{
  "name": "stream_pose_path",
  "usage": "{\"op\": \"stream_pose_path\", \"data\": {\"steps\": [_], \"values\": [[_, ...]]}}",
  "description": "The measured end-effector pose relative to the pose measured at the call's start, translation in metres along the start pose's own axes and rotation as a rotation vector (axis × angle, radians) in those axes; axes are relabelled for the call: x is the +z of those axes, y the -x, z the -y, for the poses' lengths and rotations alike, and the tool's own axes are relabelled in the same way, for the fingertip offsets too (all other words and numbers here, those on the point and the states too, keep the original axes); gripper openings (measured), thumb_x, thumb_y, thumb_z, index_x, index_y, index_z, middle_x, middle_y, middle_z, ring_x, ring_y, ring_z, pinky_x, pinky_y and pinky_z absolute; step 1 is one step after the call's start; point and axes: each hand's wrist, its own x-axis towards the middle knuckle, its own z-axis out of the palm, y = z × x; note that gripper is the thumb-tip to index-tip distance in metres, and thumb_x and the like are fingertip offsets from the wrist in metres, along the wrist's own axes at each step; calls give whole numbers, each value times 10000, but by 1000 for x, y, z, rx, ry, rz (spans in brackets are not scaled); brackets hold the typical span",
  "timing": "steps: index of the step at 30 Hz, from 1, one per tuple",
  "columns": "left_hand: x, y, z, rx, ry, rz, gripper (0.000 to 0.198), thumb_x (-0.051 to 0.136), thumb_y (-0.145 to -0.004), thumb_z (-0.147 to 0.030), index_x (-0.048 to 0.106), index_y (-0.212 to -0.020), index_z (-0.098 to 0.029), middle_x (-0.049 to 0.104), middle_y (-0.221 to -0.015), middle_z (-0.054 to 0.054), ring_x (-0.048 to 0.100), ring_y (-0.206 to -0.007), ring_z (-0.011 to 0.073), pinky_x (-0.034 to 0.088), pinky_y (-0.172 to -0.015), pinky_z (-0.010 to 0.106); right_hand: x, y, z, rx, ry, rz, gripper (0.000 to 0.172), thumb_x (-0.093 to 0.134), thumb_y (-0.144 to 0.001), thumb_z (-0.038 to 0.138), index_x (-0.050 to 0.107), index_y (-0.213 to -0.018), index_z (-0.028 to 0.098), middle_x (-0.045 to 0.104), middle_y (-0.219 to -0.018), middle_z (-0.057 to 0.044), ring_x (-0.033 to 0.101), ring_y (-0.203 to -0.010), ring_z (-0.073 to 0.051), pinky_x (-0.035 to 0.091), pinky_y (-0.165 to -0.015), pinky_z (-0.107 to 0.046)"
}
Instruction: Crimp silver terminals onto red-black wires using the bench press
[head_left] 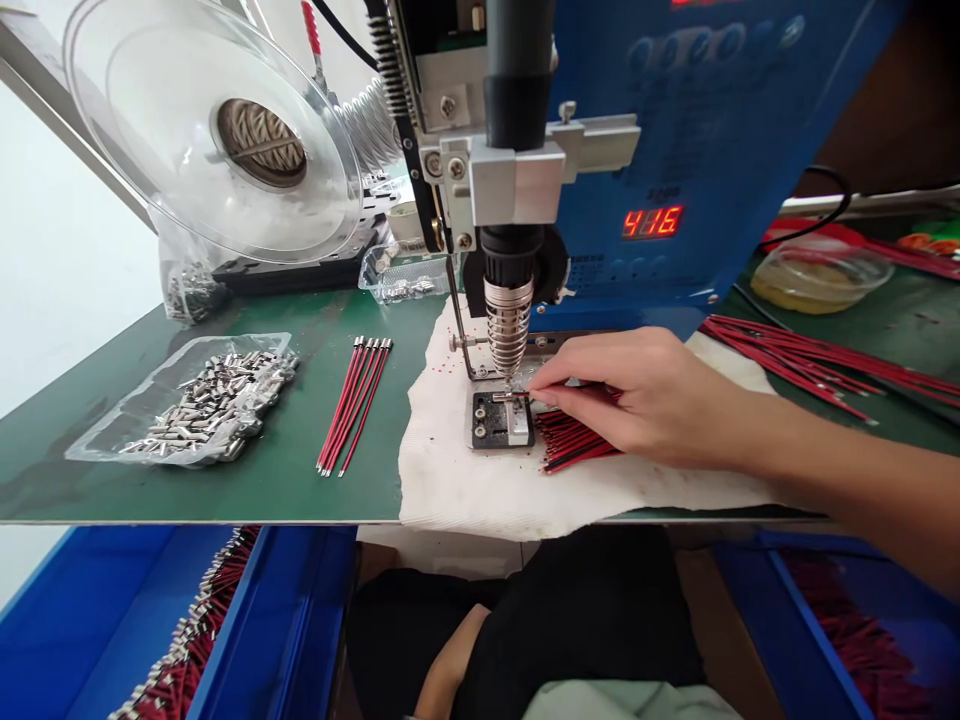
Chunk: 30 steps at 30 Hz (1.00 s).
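Observation:
My right hand is closed in a pinch on a thin red-and-black wire below the nozzle of the soldering machine. A small metal tube lies at the wire's tip on the small black-and-silver fixture. Under my palm, a bundle of red-and-black wires rests on a white cloth. My left forearm shows low down by my dark-clothed lap; the left hand's fingers are hidden.
Left on the green table lie a clear tray of metal tubes and several capped wires. Behind stands a clear spool. More red wires lie right. Blue bins sit below the table edge.

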Motion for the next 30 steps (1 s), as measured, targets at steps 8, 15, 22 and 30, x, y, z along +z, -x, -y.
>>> {"op": "stream_pose_path", "data": {"steps": [8, 15, 22, 30], "values": [[3, -21, 23, -37, 92, 39, 327, 602, -954, -393, 655, -1197, -180, 610, -1275, 85, 611, -1118, 297, 553, -909, 417, 1, -1, 0, -5, 7, -4, 153, 570, -963, 184, 722, -965, 168, 755, -905, -28, 682, -783, -136, 496, -722, -245], [7, -75, 57, -111, 118, -2, 367, 609, -956, -380, 614, -1229, -135, 635, -1198, 103, 647, -1023, 239, 569, -867, 428, 0, -1, -1, -4, 8, 1, 157, 567, -961, 178, 722, -963, 155, 747, -886, -35, 665, -757, -140, 491, -706, -255], [66, -110, 66, -74, 76, -92, 334, 606, -959, -387, 638, -1159, -122, 657, -1117, 84, 659, -965, 223, 576, -830, 398, 0, 0, -1, -7, 19, 0, 138, 573, -956, 176, 711, -952, 180, 755, -893, -25, 683, -776, -142, 502, -705, -256], [99, -120, 75, 51, -120, -96, 330, 603, -961, -368, 626, -1219, -162, 625, -1245, 114, 627, -1098, 241, 538, -938, 452, 0, -1, -1, -6, -14, 12, 147, 558, -963, 182, 704, -958, 199, 752, -900, -35, 685, -784, -175, 515, -700, -305]]}}
